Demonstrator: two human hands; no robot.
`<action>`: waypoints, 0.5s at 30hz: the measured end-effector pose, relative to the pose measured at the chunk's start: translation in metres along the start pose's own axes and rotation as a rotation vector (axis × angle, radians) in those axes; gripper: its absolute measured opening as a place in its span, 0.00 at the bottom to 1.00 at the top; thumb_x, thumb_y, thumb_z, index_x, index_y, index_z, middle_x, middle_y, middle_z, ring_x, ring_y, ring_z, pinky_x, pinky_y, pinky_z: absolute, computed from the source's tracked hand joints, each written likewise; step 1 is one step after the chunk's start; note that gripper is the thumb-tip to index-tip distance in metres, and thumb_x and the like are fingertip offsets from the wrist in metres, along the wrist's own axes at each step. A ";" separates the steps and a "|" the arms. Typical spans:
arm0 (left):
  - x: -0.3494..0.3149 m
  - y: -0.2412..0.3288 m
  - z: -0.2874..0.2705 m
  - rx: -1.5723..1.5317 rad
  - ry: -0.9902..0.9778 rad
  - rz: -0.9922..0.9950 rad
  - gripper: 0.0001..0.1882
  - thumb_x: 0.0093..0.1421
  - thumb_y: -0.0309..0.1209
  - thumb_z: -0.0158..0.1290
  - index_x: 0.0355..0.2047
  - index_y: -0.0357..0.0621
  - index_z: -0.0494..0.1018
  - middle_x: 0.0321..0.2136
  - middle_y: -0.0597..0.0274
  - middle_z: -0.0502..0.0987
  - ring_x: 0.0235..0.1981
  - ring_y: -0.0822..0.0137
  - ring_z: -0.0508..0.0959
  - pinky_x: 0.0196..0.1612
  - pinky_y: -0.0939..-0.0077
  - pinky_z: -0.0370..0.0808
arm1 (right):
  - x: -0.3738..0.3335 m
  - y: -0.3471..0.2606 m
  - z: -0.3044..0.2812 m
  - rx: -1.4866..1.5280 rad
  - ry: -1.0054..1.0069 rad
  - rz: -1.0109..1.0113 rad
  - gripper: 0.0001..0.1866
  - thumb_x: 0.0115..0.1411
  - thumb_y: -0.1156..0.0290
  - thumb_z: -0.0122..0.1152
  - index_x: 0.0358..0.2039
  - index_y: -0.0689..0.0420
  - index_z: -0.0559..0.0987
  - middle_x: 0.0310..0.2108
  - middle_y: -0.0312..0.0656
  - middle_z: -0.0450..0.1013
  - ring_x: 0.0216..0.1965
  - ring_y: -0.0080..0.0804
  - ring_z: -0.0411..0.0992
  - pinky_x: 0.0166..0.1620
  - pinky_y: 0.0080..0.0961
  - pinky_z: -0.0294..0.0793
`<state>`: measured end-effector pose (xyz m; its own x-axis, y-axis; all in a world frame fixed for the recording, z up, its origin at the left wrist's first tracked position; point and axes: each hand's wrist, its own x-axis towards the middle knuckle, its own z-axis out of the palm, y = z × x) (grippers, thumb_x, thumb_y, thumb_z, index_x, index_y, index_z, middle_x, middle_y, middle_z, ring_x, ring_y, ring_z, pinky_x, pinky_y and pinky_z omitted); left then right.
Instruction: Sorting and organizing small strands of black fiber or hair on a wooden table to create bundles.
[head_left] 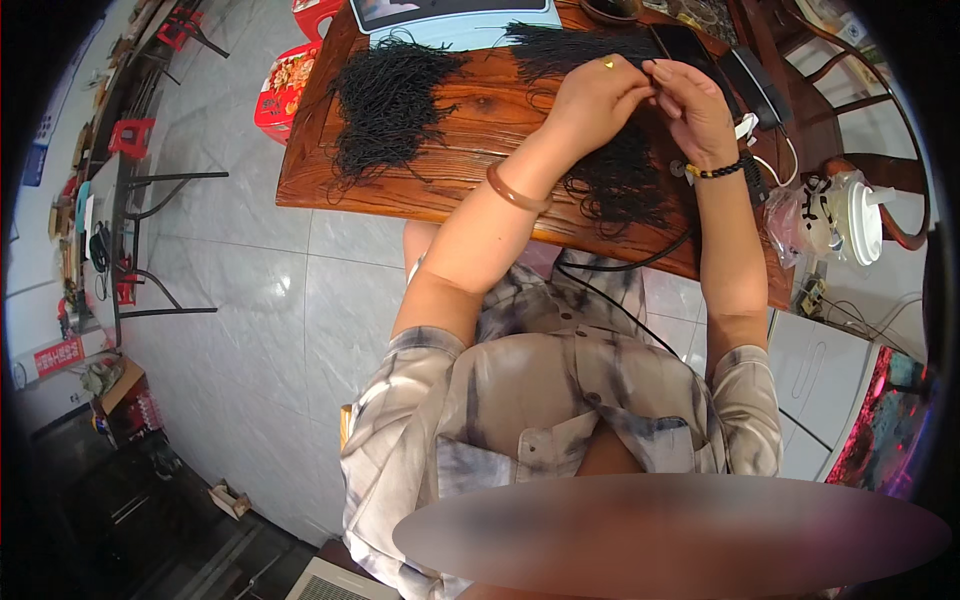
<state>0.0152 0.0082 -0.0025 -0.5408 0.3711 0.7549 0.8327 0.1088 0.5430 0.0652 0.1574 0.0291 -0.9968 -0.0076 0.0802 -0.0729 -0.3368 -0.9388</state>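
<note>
- Left hand: over the table, toward its far right part. Thumb and index tips together; whether a strand is pinched between them, cannot tell.
- Right hand: facing the left, fingers bent inward, tips near the left's. Contact of thumb with fingers: cannot tell; gap too small and partly hidden.
- Black strands, three heaps on the table. Far heap: along the far edge, just left of the meeting fingertips and running behind the left hand.
- Near heap: toward the near edge, below the fingertips in view, between the two forearms; loose ends spread.
- Left heap: by the left edge, largest, well apart from both hands.
- Dark phone: far right part of table, just beyond the right fingers.
- Light blue tablet: at far edge, between left and far heaps.
- Bracelet, dark beads: right wrist.
</note>
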 end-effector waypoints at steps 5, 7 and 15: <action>0.002 -0.003 -0.007 0.270 -0.027 0.110 0.04 0.49 0.27 0.53 0.26 0.43 0.72 0.24 0.60 0.71 0.30 0.57 0.73 0.32 0.65 0.70 | 0.007 0.000 -0.002 -1.274 0.093 -0.793 0.05 0.49 0.72 0.61 0.28 0.54 0.80 0.24 0.33 0.73 0.25 0.27 0.71 0.29 0.20 0.67; 0.006 0.004 -0.013 0.462 -0.120 0.178 0.04 0.46 0.26 0.52 0.25 0.44 0.71 0.23 0.62 0.71 0.30 0.58 0.73 0.32 0.66 0.71 | 0.002 -0.006 -0.001 -1.457 0.044 -0.769 0.04 0.45 0.71 0.62 0.25 0.52 0.79 0.23 0.34 0.72 0.26 0.33 0.71 0.31 0.22 0.68; -0.001 -0.009 -0.007 0.230 -0.081 0.261 0.09 0.42 0.26 0.54 0.28 0.45 0.74 0.25 0.64 0.74 0.30 0.62 0.75 0.33 0.71 0.72 | 0.003 -0.003 -0.014 -1.261 -0.001 -0.409 0.06 0.42 0.75 0.64 0.21 0.59 0.75 0.19 0.35 0.67 0.21 0.26 0.66 0.25 0.20 0.65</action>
<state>0.0070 0.0004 -0.0056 -0.3032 0.4843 0.8207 0.9514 0.2021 0.2323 0.0621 0.1719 0.0273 -0.8954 -0.1168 0.4297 -0.3484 0.7847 -0.5127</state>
